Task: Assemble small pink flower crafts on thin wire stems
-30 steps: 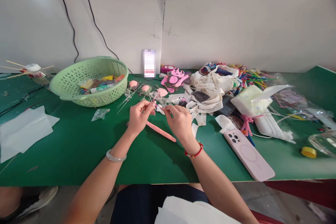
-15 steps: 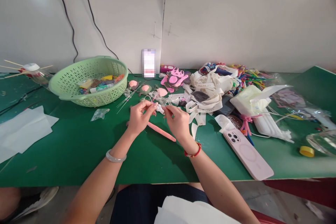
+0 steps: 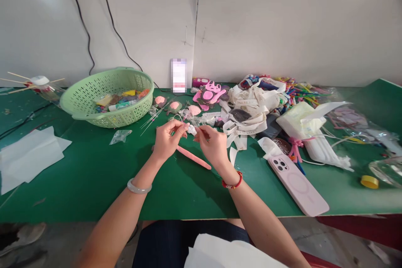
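Observation:
My left hand [image 3: 168, 139] is closed in a pinch at the left end of a small white crumpled piece [image 3: 191, 130]. On its other side, my right hand [image 3: 212, 143] also has thumb and fingers pressed together against it. Whether the piece is cloth, tissue or plastic is too small to tell. Below both hands a pink fuzzy strip [image 3: 194, 158] lies slantwise on the green table [image 3: 185, 197]. Just beyond the fingers are pink-and-grey turtle-shaped pieces [image 3: 174, 106] and thin wires [image 3: 154, 118] with a tiny pink bead.
A green perforated basket [image 3: 106, 121] with small packets stands back left, near white paper sheets [image 3: 31, 157]. Printed white ribbon [image 3: 251, 102] is heaped back right. A pink phone [image 3: 300, 186], a tissue pack [image 3: 298, 119] and a yellow cap [image 3: 369, 181] lie at right.
Both hands keep the same pinch on the white piece, with barely any movement. The whole view has shifted very slightly. A foot at lower left has moved.

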Demonstrator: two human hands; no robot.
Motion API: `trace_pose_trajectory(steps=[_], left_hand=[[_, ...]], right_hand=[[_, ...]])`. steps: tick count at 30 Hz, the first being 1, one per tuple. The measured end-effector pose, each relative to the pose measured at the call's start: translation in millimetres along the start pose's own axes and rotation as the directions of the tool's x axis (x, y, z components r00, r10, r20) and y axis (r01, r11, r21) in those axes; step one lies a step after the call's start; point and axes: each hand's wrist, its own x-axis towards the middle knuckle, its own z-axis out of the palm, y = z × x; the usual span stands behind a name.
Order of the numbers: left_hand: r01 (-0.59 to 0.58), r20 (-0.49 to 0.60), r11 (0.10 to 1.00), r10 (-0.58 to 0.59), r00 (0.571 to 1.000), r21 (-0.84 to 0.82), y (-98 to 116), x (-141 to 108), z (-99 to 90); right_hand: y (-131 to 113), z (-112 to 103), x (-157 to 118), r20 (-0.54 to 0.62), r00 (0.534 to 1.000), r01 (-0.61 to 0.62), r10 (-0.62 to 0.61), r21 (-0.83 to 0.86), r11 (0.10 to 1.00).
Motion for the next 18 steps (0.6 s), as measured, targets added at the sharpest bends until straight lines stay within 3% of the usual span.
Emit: trace_pose_trajectory(steps=[4,9,12,18], left_hand=[[-0.011,0.005,1.000,0.011,1.000,-0.023,1,0,0.3],[0.023,-0.002,0.998,-0.023,1.000,-0.052,2,0,0.9],[0.037,-0.016,0.996,-0.039,0.999,-0.080,2,0,1.3],[0.053,-0.063,0.986,-0.063,0.996,-0.156,-1,3,0.5]], right_hand=[[-7,2,0,0.015,0.987,-0.159,0.160,0.216,0.963],[-14,4,0,0.100,0.938,-0.341,0.333,0.452,0.824],[-15,5,-1,0.099,0.926,-0.361,0.363,0.512,0.780],[-15,1,2,0.098,0.950,-0.307,0.297,0.469,0.828]])
